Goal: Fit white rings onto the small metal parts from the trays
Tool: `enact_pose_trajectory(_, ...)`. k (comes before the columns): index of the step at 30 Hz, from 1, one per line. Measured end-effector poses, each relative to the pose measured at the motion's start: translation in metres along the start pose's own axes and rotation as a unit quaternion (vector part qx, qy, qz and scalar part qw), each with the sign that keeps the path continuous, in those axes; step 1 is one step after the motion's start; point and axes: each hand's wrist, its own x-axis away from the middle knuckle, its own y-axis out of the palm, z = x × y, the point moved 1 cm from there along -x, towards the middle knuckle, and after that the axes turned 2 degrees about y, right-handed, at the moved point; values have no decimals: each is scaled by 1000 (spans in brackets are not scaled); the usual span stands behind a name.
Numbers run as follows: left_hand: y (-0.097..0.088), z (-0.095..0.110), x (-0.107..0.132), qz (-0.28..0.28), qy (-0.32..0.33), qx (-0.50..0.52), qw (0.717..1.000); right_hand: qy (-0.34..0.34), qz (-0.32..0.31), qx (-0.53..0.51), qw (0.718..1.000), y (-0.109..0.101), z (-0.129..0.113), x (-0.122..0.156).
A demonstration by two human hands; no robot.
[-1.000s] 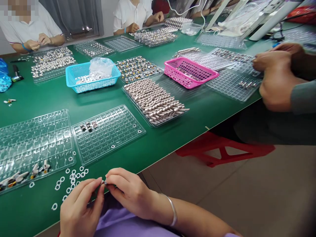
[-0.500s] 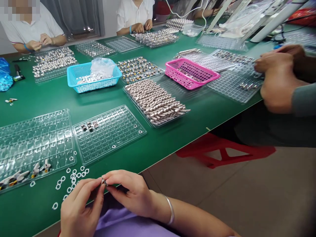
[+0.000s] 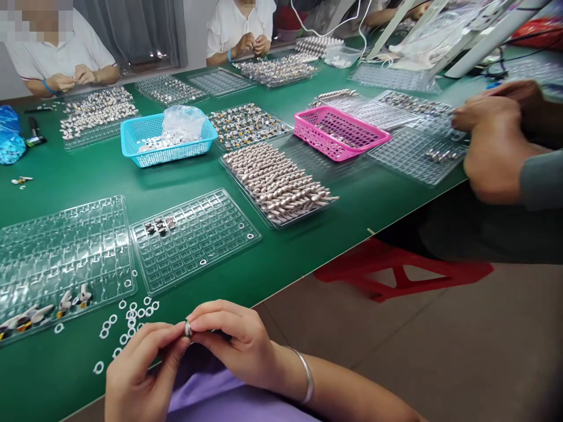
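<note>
A small round part (image 3: 188, 329) with a silvery, ring-like edge is held just past the table's near edge, above my lap. My left hand (image 3: 143, 366) pinches it from the left between thumb and fingers. From the other side, the thumb and fingertips of my right hand (image 3: 240, 340) close on it too, hiding most of its surface. Loose white rings (image 3: 132, 315) lie scattered on the table beyond my left hand. A clear tray of small pockets (image 3: 193, 246) holds several dark round pieces near its far left corner.
Another clear tray (image 3: 88, 240) at left holds several white earbud-like pieces. Beyond are a tray heaped with beige stemmed pieces (image 3: 277, 181), a blue basket (image 3: 169, 155) and a pink basket (image 3: 338, 146). A co-worker's hands (image 3: 497, 117) are at right; two people sit across the table.
Between my fingertips the small part has turned, so its silvery edge shows more. Both hands have shifted only slightly. The far co-worker's hands have risen a little.
</note>
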Motion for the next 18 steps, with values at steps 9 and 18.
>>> enact_pose_trajectory(9, 9, 11, -1, -48, -328, 290, 898, 5, -42, -44, 998, -2, -6, 0)
enact_pose_trajectory(18, 7, -13, 8, -186, -231, 188, 936, 2, -23, -54, 998, 0, -2, 1)
